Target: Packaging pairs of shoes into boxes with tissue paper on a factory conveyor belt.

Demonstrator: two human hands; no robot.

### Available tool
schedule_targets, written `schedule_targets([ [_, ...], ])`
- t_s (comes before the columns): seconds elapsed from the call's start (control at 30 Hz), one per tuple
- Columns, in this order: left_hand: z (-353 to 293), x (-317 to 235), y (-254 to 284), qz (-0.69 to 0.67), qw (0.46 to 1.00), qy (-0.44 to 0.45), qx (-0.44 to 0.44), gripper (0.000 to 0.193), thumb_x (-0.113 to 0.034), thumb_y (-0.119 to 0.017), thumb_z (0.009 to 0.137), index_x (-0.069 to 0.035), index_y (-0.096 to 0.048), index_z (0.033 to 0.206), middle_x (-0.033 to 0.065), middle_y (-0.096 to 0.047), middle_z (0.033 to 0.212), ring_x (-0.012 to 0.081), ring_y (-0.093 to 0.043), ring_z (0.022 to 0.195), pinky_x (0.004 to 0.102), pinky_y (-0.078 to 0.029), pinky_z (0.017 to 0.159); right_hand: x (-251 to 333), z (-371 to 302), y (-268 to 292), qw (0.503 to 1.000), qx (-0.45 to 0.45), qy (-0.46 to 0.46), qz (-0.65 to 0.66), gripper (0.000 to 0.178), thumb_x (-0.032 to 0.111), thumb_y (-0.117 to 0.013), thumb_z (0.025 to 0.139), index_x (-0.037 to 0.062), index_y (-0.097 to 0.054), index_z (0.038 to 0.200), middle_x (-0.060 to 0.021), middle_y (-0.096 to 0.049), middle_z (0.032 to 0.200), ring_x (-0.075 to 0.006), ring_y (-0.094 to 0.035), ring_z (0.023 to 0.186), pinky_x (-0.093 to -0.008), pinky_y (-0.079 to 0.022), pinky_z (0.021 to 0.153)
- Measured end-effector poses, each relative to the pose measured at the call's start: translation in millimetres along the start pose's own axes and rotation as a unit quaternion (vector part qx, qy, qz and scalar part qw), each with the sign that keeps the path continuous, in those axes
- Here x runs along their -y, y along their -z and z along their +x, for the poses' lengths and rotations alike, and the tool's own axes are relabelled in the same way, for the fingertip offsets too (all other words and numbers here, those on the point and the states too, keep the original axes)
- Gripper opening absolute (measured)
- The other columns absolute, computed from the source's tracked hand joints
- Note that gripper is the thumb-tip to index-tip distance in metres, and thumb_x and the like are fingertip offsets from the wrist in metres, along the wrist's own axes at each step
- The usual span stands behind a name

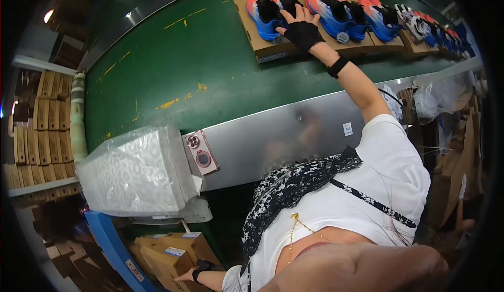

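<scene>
My right hand (pixel 303 28), in a black fingerless glove, reaches across the green conveyor belt (pixel 173 77) to the far side. Its fingers are spread over a pair of blue and coral running shoes (pixel 264 16) lying in an open cardboard shoebox (pixel 272 55). The fingertips lie over the dark opening of one shoe; firm contact is hard to make out. Low in the view, my left hand (pixel 198 272), also gloved in black, rests against a brown cardboard box (pixel 165 258) with its visible fingers stretched out along the side. Part of that hand is hidden.
More shoes (pixel 380 19) in boxes line the belt to the right. On the near metal ledge (pixel 252 140) lie a pink phone (pixel 201 152) and a plastic-wrapped white stack (pixel 134 174). A blue box (pixel 115 250) stands below. Shelves at left hold shoeboxes (pixel 50 113).
</scene>
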State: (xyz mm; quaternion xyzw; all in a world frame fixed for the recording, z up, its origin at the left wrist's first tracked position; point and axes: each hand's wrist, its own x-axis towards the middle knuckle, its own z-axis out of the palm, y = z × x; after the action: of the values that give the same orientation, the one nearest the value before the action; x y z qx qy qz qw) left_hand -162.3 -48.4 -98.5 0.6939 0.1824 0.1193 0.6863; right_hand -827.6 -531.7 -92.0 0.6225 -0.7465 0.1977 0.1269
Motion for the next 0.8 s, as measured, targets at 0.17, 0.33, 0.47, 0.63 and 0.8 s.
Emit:
schedule_targets([
  [0.17,-69.9,-7.8,-6.5,0.031,0.999,-0.019,-0.02,0.06,-0.046,-0.041,0.084,-0.002,-0.038,0.124,0.0172,-0.041,0.124,0.025,-0.042,0.109,0.0376,-0.033,0.092,-13.2,23.9,29.0,0.97,0.239,-0.002,-0.039,0.065,0.059,-0.052,0.069,0.0285,-0.039,0.125,-0.0131,-0.049,0.116,-0.0325,-0.039,0.113,-0.0608,-0.016,0.091],
  [0.33,-85.2,-35.5,-15.6,0.089,0.949,-0.265,0.147,0.05,-0.037,-0.044,0.085,-0.001,-0.042,0.119,0.017,-0.046,0.117,0.0246,-0.048,0.102,0.0362,-0.038,0.087,-18.0,35.9,17.5,0.964,0.266,-0.002,0.015,0.053,0.051,-0.057,0.068,0.0203,-0.054,0.111,-0.0119,-0.056,0.105,-0.0278,-0.051,0.101,-0.0475,-0.034,0.084],
  [0.47,-150.7,-53.5,-110.3,0.126,0.857,-0.439,0.237,0.043,-0.03,-0.046,0.086,0.001,-0.046,0.115,0.0168,-0.051,0.111,0.0242,-0.052,0.096,0.0351,-0.041,0.082,-9.0,42.2,26.6,0.964,0.252,0.077,0.024,0.047,0.045,-0.06,0.066,0.0146,-0.06,0.101,-0.011,-0.059,0.095,-0.0261,-0.056,0.091,-0.0436,-0.041,0.077],
  [0.63,-347.0,-44.8,-177.5,0.057,0.662,-0.299,0.684,0.029,-0.008,-0.047,0.084,0.006,-0.049,0.109,0.0124,-0.054,0.106,0.019,-0.055,0.091,0.0297,-0.045,0.078,19.1,-6.6,113.1,0.922,0.325,0.208,0.022,0.043,0.041,-0.062,0.064,0.0118,-0.062,0.095,-0.0116,-0.06,0.087,-0.0252,-0.055,0.089,-0.0393,-0.042,0.076],
  [0.8,-498.2,-62.9,-165.7,-0.005,0.448,-0.313,0.837,0.025,-0.015,-0.06,0.078,0.0,-0.059,0.098,0.0119,-0.058,0.1,0.0181,-0.055,0.088,0.027,-0.044,0.073,60.4,-59.9,152.9,0.861,0.336,0.367,0.107,0.038,0.041,-0.061,0.066,0.0082,-0.062,0.086,-0.0116,-0.06,0.076,-0.0238,-0.057,0.078,-0.0331,-0.037,0.076],
])
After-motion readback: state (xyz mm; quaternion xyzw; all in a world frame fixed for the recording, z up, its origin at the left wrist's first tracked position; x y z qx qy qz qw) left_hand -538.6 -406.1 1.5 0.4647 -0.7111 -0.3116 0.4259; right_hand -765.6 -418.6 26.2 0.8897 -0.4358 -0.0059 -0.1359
